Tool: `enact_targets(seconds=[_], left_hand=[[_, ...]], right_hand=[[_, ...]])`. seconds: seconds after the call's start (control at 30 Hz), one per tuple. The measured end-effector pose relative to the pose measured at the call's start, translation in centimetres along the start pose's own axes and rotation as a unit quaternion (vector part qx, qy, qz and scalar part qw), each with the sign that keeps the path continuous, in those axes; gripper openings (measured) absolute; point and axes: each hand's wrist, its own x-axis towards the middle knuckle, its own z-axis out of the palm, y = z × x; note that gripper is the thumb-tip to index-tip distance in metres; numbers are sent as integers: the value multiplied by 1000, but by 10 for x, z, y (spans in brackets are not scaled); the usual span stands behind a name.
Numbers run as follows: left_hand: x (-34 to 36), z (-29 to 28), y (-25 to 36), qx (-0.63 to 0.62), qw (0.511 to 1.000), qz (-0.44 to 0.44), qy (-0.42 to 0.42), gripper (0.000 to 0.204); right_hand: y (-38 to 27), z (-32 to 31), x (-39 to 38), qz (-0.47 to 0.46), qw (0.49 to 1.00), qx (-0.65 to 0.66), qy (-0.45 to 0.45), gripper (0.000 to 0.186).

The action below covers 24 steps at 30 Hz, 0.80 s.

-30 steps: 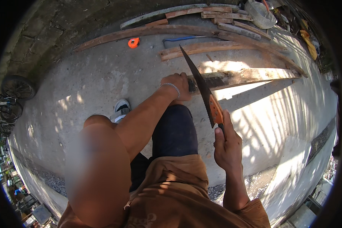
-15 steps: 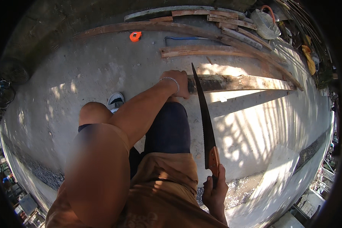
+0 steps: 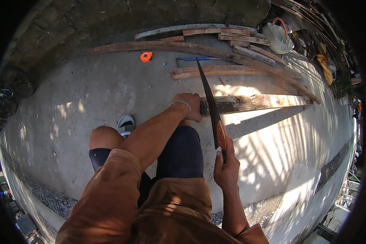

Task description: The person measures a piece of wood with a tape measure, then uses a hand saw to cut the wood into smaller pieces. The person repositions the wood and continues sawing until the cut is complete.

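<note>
A weathered wooden plank [image 3: 256,101] slants away to the right, its near end raised beside my knee. My left hand [image 3: 188,106] is closed around that end, with a chain bracelet on the wrist. In my right hand [image 3: 227,166] is a handsaw [image 3: 209,95], gripped by its wood-and-black handle. The dark, tapering blade crosses the plank just right of my left hand, its tip pointing away from me. Whether the teeth touch the wood cannot be told. My right fingers wrap the handle, with the thumb on its near side.
An orange tape measure [image 3: 146,57] lies on the concrete floor [image 3: 93,134]. A blue-framed hacksaw-like tool [image 3: 195,58] rests by a reddish board [image 3: 215,72]. Several planks lie by the wall. A pale bucket [image 3: 277,38] with a red handle stands at the far right.
My right hand has pushed the handsaw forward, so its tip reaches past the plank toward the boards behind. My left hand keeps its hold on the plank. The view has tilted slightly upward.
</note>
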Motion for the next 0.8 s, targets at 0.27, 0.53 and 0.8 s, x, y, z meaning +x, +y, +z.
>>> enact_targets(seconds=[0.27, 0.53, 0.8], left_hand=[[11, 2, 2, 1, 1000, -2, -2, 81], [2, 7, 8, 7, 1000, 6, 7, 83], [6, 2, 1, -3, 1000, -11, -10, 81]], right_hand=[[-67, -38, -28, 39, 999, -22, -15, 62], [-32, -4, 19, 17, 999, 35, 16, 64], [-36, -56, -87, 137, 990, 32, -31, 62]])
